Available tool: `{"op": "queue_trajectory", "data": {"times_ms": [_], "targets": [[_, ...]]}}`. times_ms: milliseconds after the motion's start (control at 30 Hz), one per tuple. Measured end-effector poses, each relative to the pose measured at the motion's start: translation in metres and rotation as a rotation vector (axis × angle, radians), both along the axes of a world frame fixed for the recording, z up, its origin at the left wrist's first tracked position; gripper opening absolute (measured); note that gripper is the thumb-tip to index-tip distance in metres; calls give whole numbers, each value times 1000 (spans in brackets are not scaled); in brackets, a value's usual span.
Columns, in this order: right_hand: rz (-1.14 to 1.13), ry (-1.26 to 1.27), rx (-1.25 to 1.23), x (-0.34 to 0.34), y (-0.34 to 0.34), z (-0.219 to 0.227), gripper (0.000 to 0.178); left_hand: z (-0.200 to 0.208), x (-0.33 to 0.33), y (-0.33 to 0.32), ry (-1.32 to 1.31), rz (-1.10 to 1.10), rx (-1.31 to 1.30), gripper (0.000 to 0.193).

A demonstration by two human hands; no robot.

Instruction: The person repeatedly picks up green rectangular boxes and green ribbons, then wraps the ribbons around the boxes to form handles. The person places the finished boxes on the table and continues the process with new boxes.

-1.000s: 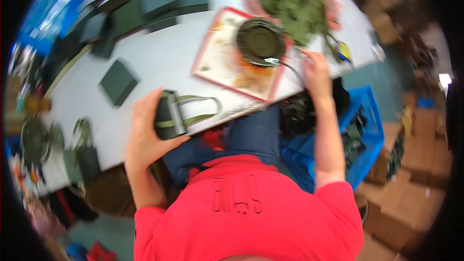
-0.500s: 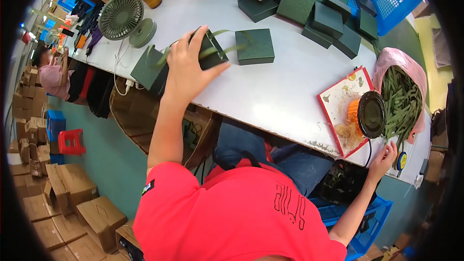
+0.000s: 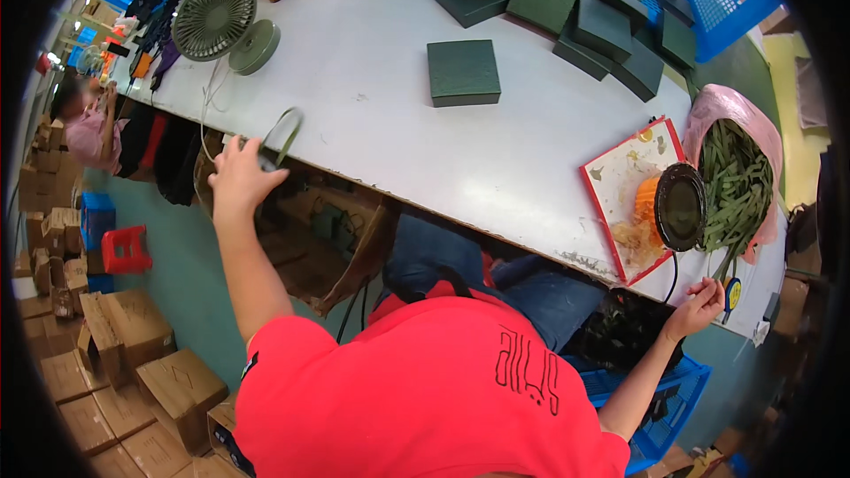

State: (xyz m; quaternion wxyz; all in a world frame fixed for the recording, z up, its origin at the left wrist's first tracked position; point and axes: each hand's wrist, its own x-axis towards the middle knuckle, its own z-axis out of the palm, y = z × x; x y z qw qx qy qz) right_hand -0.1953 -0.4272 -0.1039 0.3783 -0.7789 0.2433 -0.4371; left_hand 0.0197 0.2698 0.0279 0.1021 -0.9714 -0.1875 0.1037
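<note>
My left hand (image 3: 241,179) is at the table's near-left edge, over the opening of a cardboard carton, its fingers curled. A loop of green ribbon (image 3: 288,137) stands out beside its thumb. A sliver of a dark green box (image 3: 266,162) shows between thumb and finger; the hand hides the rest. At the right edge, my right hand (image 3: 696,308) has its fingers pinched together. Green ribbon strips (image 3: 737,186) spill from a pink plastic bag (image 3: 708,111), and a strand reaches the right fingertips. One closed dark green box (image 3: 464,73) lies on the white table (image 3: 381,124).
A pile of dark green boxes (image 3: 602,31) lies at the back, by a blue plastic crate (image 3: 726,0). An orange pot with a black rim (image 3: 682,208) stands on a red-edged board (image 3: 611,168). At left are a fan (image 3: 214,18), a carton (image 3: 323,279) and a seated person (image 3: 93,124).
My left hand has moved left and nearer, off the table top, and the ribboned box has gone with it. My right hand has shifted slightly nearer, its fingers drawn closer together.
</note>
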Motion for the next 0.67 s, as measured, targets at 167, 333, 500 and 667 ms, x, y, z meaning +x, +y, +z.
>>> {"op": "queue_trajectory", "data": {"times_ms": [167,333,500,667], "targets": [[-56,-18,116,1,27,27,26,-14,23,-9,-234,-191,-184,75],[-39,-50,217,-7,57,53,26,-36,70,-108,-435,-677,-635,79],[-16,1,328,-22,104,109,20,-37,91,-195,-283,-578,-688,89],[107,70,545,-47,138,139,18,-47,100,-225,-186,-705,-590,101]]}}
